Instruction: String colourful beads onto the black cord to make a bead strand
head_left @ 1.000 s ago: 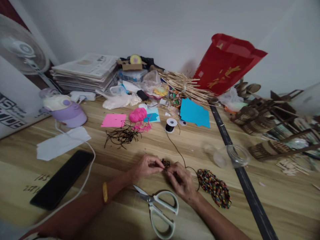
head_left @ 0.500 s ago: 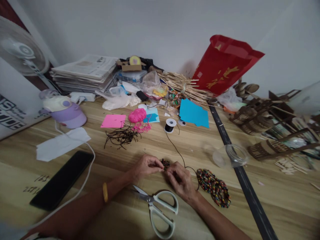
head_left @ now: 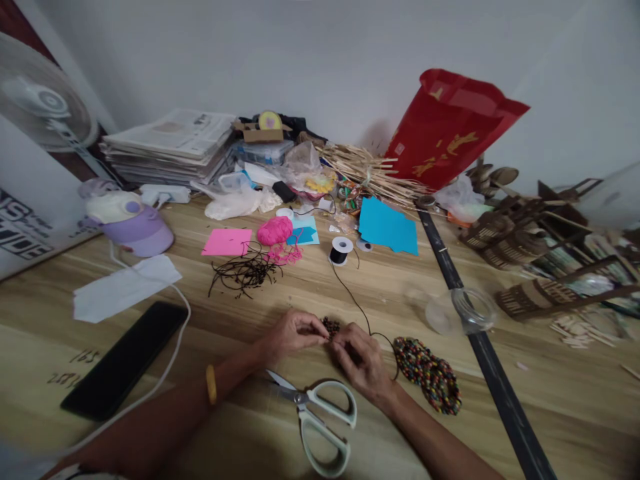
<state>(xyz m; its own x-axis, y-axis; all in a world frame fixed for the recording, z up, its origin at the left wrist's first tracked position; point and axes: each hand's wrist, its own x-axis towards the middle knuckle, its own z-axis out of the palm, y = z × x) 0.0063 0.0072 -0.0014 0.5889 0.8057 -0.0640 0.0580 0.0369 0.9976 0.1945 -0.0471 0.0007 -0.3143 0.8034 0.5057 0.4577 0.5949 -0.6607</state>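
Observation:
At the table's middle, my left hand (head_left: 299, 331) is closed in a pinch at a small cluster of dark beads (head_left: 330, 326). My right hand (head_left: 361, 357) pinches at the same cluster from the other side; the fingertips of both nearly meet, and what lies between them is too small to tell. From a spool of black cord (head_left: 341, 251), a thin cord runs down past my right hand. A coiled string of multicoloured beads (head_left: 429, 377) lies to the right of it. Below my hands are scissors (head_left: 300, 398) with white handles, blades apart.
Left are a black phone (head_left: 123, 360), a white cable and a purple cap-shaped object (head_left: 135, 227). Behind lie black cord pieces (head_left: 245, 272), pink yarn (head_left: 275, 231) and blue card (head_left: 387, 227). A clear plastic ring (head_left: 473, 311) and woven baskets (head_left: 540, 297) are right.

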